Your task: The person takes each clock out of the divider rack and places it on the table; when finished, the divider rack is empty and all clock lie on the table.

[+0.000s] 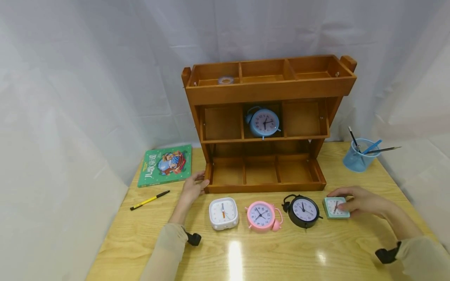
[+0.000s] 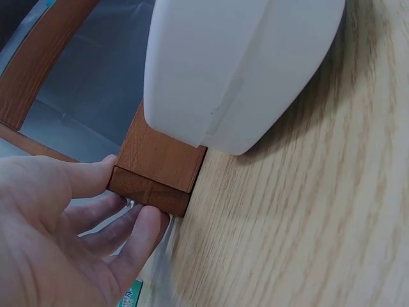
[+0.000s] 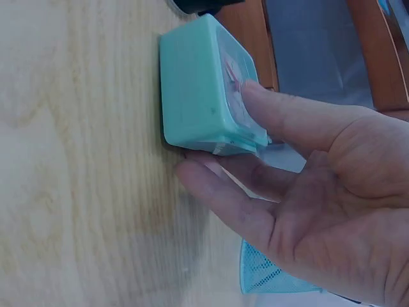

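Note:
My right hand (image 1: 358, 201) holds a small square mint-green alarm clock (image 3: 192, 83) at the right end of a row of clocks, thumb on its face and fingers around its far side. At the lower left front corner of a brown wooden shelf rack (image 1: 263, 188), my left hand (image 1: 192, 187) grips the wood between thumb and fingers. Along the rack's front lie a white square alarm clock (image 1: 223, 213), a pink round one (image 1: 261, 216) and a black round one (image 1: 304, 211). A blue alarm clock (image 1: 265, 122) sits in the rack's middle tier, centre compartment.
A roll of tape (image 1: 225, 80) lies in the rack's top left compartment. To the left are a green picture book (image 1: 165, 166) and a yellow-and-black pen (image 1: 149, 200). A blue mesh pen cup (image 1: 356, 158) with several pens stands at the back right.

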Demonstrator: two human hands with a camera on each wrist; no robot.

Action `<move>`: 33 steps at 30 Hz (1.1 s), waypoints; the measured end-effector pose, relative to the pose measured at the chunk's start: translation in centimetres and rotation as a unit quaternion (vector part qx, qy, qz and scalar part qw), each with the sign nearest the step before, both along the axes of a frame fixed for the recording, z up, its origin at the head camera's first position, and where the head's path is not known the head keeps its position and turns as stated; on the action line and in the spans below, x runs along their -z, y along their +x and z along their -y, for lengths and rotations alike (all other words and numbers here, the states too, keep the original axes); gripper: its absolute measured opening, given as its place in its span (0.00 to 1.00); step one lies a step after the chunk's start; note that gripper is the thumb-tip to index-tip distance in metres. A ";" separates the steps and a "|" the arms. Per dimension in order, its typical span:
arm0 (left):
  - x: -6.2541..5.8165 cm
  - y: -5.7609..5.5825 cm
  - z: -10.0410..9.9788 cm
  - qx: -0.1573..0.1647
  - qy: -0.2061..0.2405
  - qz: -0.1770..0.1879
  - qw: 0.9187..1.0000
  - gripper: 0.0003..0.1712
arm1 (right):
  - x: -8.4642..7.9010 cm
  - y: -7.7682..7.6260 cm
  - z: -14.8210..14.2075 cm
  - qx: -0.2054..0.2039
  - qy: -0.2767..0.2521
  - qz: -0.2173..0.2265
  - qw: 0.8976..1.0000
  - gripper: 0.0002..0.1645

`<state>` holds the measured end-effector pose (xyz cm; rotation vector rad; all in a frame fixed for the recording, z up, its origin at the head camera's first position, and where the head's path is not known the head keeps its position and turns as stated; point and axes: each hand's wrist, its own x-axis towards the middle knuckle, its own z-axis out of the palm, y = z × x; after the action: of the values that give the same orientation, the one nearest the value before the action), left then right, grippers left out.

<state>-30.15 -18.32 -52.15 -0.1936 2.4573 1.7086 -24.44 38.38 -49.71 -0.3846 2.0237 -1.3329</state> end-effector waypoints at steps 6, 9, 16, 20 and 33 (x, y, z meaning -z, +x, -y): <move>0.0 0.1 0.0 -0.001 0.003 -0.001 1.000 0.30 | 0.5 0.2 0.6 -0.011 0.025 -0.071 0.997 0.29; 0.2 0.0 0.0 -0.001 0.002 0.000 1.000 0.30 | 0.9 0.3 0.5 -0.019 0.026 -0.111 0.993 0.27; 0.0 0.2 0.1 0.002 0.009 0.000 1.000 0.30 | 1.2 1.0 0.5 -0.007 0.027 -0.145 0.989 0.26; 0.0 0.2 0.1 0.003 0.011 0.001 1.000 0.30 | 1.0 1.7 1.0 0.008 0.088 -0.209 0.974 0.25; 0.2 0.2 0.1 -0.002 0.007 -0.009 1.000 0.29 | -4.0 1.2 7.7 0.048 0.264 -0.609 0.746 0.31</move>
<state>-29.97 -18.37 -52.31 -0.1825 2.4583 1.7357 -23.29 30.69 -45.70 -1.0738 3.3718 -0.3750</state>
